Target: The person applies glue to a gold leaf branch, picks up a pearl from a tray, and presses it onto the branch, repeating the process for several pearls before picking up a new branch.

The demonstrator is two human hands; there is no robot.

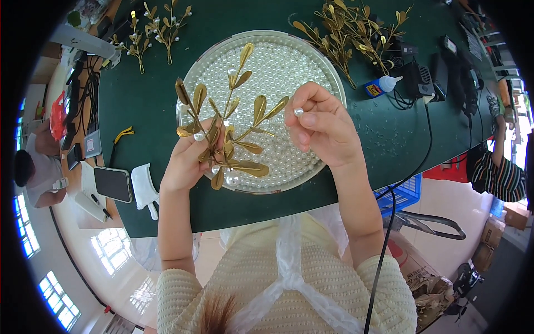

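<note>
Head cam: L hand [188, 160] has the gold branch [229, 149] gripped low on its stems, over the L part of the round tray [261, 35]; fingers closed round it, tho leaves hide some fingertips, so can't tell exactly how those sit. Branch leaves fan up & out to the R, w/ a few white pearls on it. R hand [331, 129] has a single pearl [298, 112] nipped btwn thumb & index fingertip, gap only abt the bead's width; other fingers curl loosely. That pearl is over the tray's R side, near the tip of the branch's rightmost leaf, apart from it. Tray holds loose pearls [300, 67] spread across it, on green table [144, 100]. Far L of table: beaded sprigs [167, 33], gold w/ white pearls. Far R: pile of gold sprigs [356, 33], then glue bottle [381, 86], blue label, nozzle pointing R, nr a blk device [420, 80] w/ cable. Nr L edge: phone [113, 184], dark screen, & white cloth [144, 186] beside it. Blue crate [409, 192] below table's R side. Co-worker [47, 161] far L; striped top [503, 181] on another person far R.
</note>
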